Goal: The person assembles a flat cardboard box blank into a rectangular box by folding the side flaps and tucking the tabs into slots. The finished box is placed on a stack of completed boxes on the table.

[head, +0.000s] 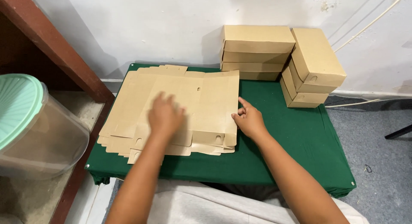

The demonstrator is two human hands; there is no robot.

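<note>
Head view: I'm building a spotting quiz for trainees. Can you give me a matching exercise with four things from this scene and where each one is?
Things:
1. left hand
2. right hand
3. folded boxes
4. plastic tub with green lid

Places:
A. stacked against the wall at the back of the table
B. flat on top of the stack of flat cardboard sheets
C. off the green table, at the far left
D. at the right edge of the sheets

Pairs: 1-B, 2-D, 3-A, 4-C
</note>
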